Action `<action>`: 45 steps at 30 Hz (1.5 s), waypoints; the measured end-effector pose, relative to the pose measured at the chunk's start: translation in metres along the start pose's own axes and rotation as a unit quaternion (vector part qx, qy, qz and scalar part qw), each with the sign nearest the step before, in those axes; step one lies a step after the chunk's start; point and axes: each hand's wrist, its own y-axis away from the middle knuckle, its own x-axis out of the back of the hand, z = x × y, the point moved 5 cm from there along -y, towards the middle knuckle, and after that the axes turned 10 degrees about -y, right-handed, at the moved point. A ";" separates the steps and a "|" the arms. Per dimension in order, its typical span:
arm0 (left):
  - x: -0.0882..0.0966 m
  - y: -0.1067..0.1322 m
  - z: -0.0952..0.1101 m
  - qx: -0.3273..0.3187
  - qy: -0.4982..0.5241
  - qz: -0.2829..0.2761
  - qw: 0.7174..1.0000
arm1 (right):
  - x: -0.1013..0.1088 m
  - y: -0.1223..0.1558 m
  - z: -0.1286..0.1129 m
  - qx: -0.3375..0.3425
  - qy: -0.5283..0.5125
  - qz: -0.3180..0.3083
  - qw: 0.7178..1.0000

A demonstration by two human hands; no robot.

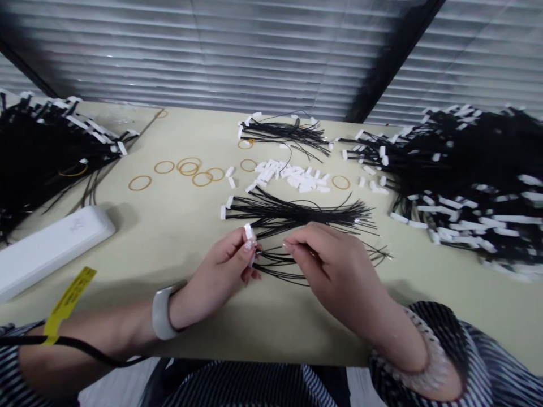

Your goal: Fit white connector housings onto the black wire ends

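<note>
Between the thumb and fingers of my left hand point(229, 260) are white connectors point(249, 232) with black wires point(280, 274) trailing to the right. My right hand point(335, 265) hovers over those wires, its thumb and index finger pinched together; whatever sits in the pinch is too small to make out. Just beyond both hands lies a bundle of black wires point(297, 213) with white connectors at its left end. Farther back is a pile of small white connector pieces point(292, 174).
A smaller wire bundle point(284, 131) lies at the back. Rubber bands point(189, 165) are scattered left of centre. Large heaps of black wires stand at the left point(38, 152) and right point(470, 164). A long white device point(55, 246) rests at the left, near a yellow-tagged cable point(68, 305).
</note>
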 end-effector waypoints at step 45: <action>0.000 0.008 0.005 -0.034 -0.126 -0.034 0.991 | -0.007 -0.001 0.004 -0.043 0.078 -0.039 0.995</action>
